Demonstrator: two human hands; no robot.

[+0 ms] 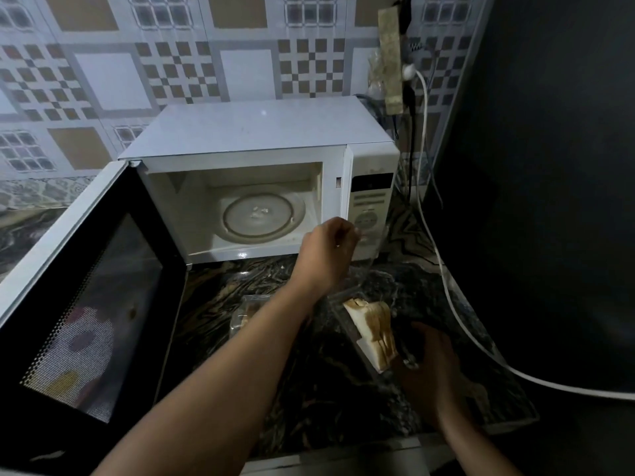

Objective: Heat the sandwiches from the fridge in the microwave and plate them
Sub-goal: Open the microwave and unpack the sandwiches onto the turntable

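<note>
Sandwich: pale sliced-bread triangle w/ toasted edges (372, 333), seated in clear thin plastic clamshell box (347, 322) on dark marbled table (319, 379), just in front of white microwave (261, 173), door open, glass turntable (263, 218) bare. Right hand (429, 352) grips box at its right side. Left hand (326, 249) pinches raised clear lid. Est. handling: light, soft, crushable; box flexes. Hold sandwich by crust edges, support underneath.

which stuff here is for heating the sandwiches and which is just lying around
For the job:
- microwave, door open, glass turntable bare
- sandwich in a clear container, held by right hand
- second sandwich pack on counter
- left hand

Lying about:
- white cable
- wall power strip
</note>
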